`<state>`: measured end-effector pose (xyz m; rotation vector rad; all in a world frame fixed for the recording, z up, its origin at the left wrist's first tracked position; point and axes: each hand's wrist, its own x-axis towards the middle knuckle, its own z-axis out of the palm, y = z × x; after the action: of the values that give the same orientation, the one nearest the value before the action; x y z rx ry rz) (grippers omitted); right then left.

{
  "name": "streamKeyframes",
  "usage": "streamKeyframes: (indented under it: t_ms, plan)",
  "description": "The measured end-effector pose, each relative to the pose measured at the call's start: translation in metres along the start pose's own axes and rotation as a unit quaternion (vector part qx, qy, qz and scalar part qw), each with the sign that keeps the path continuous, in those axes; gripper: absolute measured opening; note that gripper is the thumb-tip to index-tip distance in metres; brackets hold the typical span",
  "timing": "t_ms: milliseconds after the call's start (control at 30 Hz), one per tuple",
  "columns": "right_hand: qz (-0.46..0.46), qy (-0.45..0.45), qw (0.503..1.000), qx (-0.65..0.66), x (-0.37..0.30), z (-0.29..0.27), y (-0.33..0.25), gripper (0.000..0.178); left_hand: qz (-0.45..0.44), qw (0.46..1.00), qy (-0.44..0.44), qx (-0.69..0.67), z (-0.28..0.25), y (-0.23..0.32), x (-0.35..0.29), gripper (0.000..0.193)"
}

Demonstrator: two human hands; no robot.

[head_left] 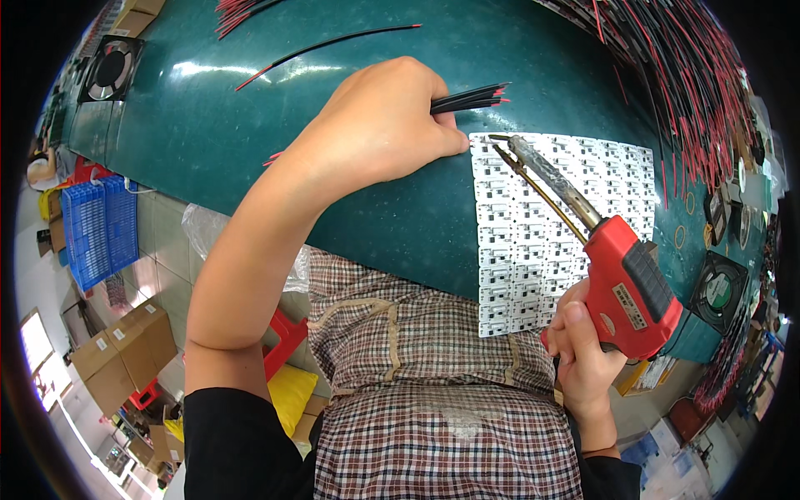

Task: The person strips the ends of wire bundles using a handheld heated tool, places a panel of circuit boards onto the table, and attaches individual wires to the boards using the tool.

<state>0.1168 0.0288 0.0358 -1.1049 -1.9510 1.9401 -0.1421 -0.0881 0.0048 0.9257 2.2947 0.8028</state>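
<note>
Left hand [392, 117] closed round wire bundle [471, 100]; right hand [583, 358] wraps red soldering gun [614, 243]. White circuit-board panel [504, 250] just right of left grip. Best steady wires, fingers clear of tip [499, 137].

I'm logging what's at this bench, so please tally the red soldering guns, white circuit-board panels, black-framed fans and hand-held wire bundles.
Red soldering gun, in the right hand: 1
White circuit-board panel: 1
Black-framed fans: 2
Wire bundle, in the left hand: 1
Total: 5
</note>
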Motion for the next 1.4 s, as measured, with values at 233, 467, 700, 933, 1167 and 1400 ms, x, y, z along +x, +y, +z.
streamKeyframes:
  t_ms: [233, 467, 700, 933, 1167, 1400]
  plan:
    - [-0.011, -0.008, 1.0, 0.023, 0.001, -0.001, -0.004, 0.017, -0.005, 0.997, 0.017, -0.075, 0.004, 0.0, -0.003, 0.027]
    - [0.019, 0.001, 0.999, 0.037, -0.003, -0.004, -0.006, 0.017, 0.065, 0.992, 0.108, 0.006, -0.003, -0.007, -0.013, 0.026]
    - [0.031, -0.001, 0.999, 0.025, -0.012, -0.01, -0.003, 0.019, 0.065, 0.988, 0.123, -0.059, 0.0, 0.012, -0.034, 0.013]
    - [0.043, -0.017, 0.999, -0.002, -0.018, -0.012, 0.003, 0.023, 0.046, 0.995, 0.089, 0.01, 0.018, 0.008, -0.042, 0.019]
    - [0.075, -0.01, 0.997, -0.005, -0.018, -0.009, 0.003, 0.028, 0.025, 0.998, 0.06, 0.017, 0.027, 0.005, -0.037, 0.019]
    - [0.072, -0.013, 0.997, -0.021, -0.016, -0.008, 0.007, 0.019, 0.037, 0.992, 0.119, 0.023, 0.028, 0.005, -0.034, 0.022]
